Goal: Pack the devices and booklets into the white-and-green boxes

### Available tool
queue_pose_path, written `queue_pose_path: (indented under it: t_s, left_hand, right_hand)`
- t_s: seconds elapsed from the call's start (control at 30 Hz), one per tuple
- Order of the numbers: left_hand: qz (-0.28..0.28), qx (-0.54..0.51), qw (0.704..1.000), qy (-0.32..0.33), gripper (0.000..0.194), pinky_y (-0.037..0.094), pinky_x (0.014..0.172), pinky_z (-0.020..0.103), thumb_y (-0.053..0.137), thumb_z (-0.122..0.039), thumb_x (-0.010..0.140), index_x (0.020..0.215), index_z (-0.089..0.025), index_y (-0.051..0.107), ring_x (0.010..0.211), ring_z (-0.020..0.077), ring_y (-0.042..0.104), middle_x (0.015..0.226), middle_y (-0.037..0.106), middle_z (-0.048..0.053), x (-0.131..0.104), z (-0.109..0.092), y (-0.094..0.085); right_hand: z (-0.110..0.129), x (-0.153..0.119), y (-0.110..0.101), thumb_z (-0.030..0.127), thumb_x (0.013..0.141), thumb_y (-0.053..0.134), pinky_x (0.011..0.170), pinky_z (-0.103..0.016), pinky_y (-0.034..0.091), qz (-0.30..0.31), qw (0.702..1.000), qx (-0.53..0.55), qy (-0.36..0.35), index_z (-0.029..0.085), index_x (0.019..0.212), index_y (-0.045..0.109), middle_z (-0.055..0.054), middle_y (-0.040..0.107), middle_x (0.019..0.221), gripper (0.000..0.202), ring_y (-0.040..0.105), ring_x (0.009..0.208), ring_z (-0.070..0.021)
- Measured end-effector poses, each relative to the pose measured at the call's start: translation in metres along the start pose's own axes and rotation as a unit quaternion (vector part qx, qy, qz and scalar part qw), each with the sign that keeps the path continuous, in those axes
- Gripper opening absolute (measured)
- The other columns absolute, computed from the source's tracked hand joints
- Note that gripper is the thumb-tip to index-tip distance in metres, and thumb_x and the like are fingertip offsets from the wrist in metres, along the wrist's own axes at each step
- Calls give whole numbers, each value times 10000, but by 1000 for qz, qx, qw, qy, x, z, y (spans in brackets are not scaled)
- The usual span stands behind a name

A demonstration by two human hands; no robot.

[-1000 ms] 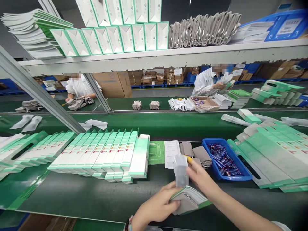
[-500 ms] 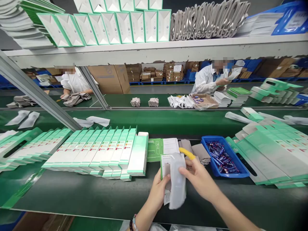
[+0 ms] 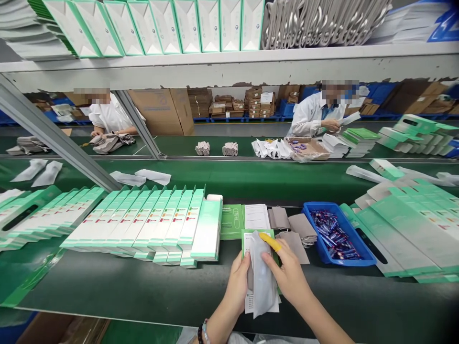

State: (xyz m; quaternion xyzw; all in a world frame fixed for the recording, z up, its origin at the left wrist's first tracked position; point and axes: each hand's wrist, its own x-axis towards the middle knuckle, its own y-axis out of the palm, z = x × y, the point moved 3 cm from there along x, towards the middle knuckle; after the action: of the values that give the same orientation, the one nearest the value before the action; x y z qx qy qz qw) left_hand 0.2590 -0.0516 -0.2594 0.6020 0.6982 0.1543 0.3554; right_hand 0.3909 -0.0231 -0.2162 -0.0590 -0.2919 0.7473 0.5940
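Between my two hands is a stack: a whitish translucent pouch [image 3: 263, 282] on top, with a green-and-white booklet [image 3: 248, 234] and printed paper [image 3: 250, 306] showing behind it. My left hand [image 3: 237, 279] grips the stack's left edge, thumb in front. On the other side my right hand [image 3: 286, 267] holds the pouch near its upper right, a yellow cover on the index finger. Just beyond the hands lie green booklets [image 3: 231, 222], white printed sheets [image 3: 256, 217] and grey folded cloth pouches [image 3: 302, 229]. What the white pouch contains is hidden.
Right of the hands stands a blue tray [image 3: 358, 260] of small batteries. White-green boxes [image 3: 143, 215] line the left, with flattened-looking boxes [image 3: 405, 229] at right. A loaded shelf [image 3: 229, 69] crosses overhead. Two people in white work across the belt [image 3: 229, 179].
My right hand has closed in against the pouch, and the stack is squared up between both hands. One grey cloth piece now shows beside my right hand. The view has shifted slightly.
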Motion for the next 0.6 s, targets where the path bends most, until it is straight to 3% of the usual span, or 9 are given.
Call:
queue_pose_path:
  t_s: [0.07, 0.13, 0.2, 0.3, 0.37, 0.5, 0.6]
  left_hand:
    - [-3, 8, 1000, -1, 456, 441, 1063, 462, 717, -462, 813, 1164, -172, 695, 1149, 333, 643, 1227, 704, 138, -1, -1, 0]
    - [10, 21, 1000, 4, 523, 429, 1076, 461, 719, -471, 809, 1238, -179, 651, 1186, 338, 620, 1271, 677, 147, -3, -3, -1]
    - [59, 43, 997, 16, 639, 417, 1088, 457, 742, -454, 793, 1350, -203, 557, 1243, 340, 578, 1340, 628, 151, -4, -5, 1]
    - [149, 108, 981, 60, 806, 392, 1113, 438, 770, -396, 777, 1467, -232, 386, 1319, 329, 508, 1438, 537, 148, -5, -7, 6]
    - [153, 189, 965, 97, 809, 375, 1127, 430, 715, -354, 832, 1507, -242, 283, 1328, 302, 499, 1456, 513, 143, -4, -7, 8]
    - [92, 396, 900, 154, 775, 345, 1149, 456, 600, -294, 897, 1541, -230, 174, 1366, 305, 450, 1526, 415, 156, -1, -7, 12]
    - [81, 494, 845, 187, 804, 338, 1158, 463, 578, -267, 887, 1552, -181, 136, 1412, 323, 384, 1581, 309, 177, -2, -9, 12]
  right_hand:
    - [-5, 0, 2, 403, 938, 551, 1057, -474, 393, -48, 999, 3, 15, 315, 1368, 499, -75, 564, 1270, 441, 472, 1246, -269]
    - [-11, 1, 4, 429, 882, 629, 1120, -505, 323, -96, 993, 48, 53, 298, 1450, 379, -88, 469, 1423, 634, 389, 1355, -288]
    - [-14, 2, 8, 455, 872, 631, 1125, -487, 336, -82, 981, 145, 103, 282, 1502, 258, -101, 415, 1492, 753, 387, 1383, -280]
    - [-13, -1, 18, 486, 927, 523, 1108, -448, 372, -19, 960, 238, 148, 247, 1458, 344, -113, 524, 1411, 608, 477, 1328, -261]
    - [-10, -4, 24, 487, 938, 492, 1145, -445, 316, -26, 957, 241, 158, 241, 1407, 418, -104, 540, 1401, 535, 453, 1351, -253]
    - [-6, -9, 39, 393, 831, 663, 1144, -431, 331, -37, 939, 295, 176, 262, 1418, 364, -87, 498, 1454, 671, 458, 1354, -244]
    - [-3, -5, 41, 352, 755, 741, 1091, -447, 404, -70, 924, 325, 191, 253, 1337, 434, -96, 576, 1367, 665, 546, 1268, -266]
